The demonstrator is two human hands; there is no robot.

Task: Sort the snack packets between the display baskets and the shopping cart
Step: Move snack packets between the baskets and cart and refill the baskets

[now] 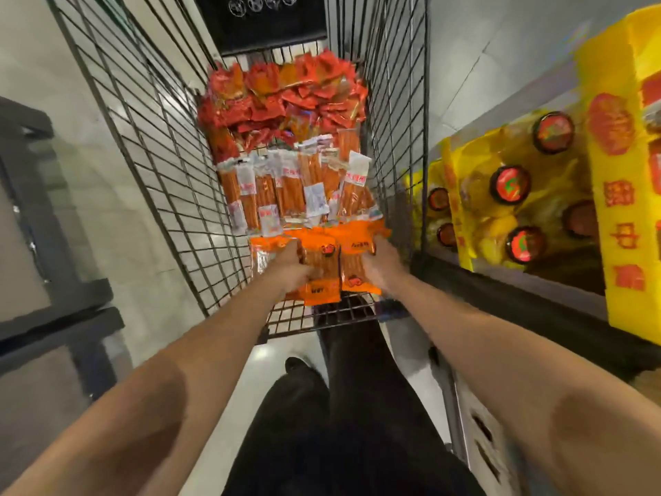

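The writing on the packets is too blurred to read; only red Chinese-style characters on the yellow display box (pixel 624 223) at the right stand out, and they cannot be made out exactly.

Both bare arms reach forward and down into the shopping cart (pixel 171 180). The left hand (pixel 291 270) grips the left side of a bunch of orange snack packets (pixel 322 266) at the near end of the cart, fingers curled round them. The right hand (pixel 379 266) grips the bunch's right side in the same way. The hands are blurred.

Farther in the cart lie clear packets of orange sticks with white labels (pixel 297 187), and beyond them a heap of small red packets (pixel 286 102) against the far wall.

To the right of the cart, yellow trays hold bottles with dark red-labelled caps (pixel 509 184). A dark shelf frame (pixel 53 245) stands at the left. The person's black trousers (pixel 357 424) and one shoe show below.
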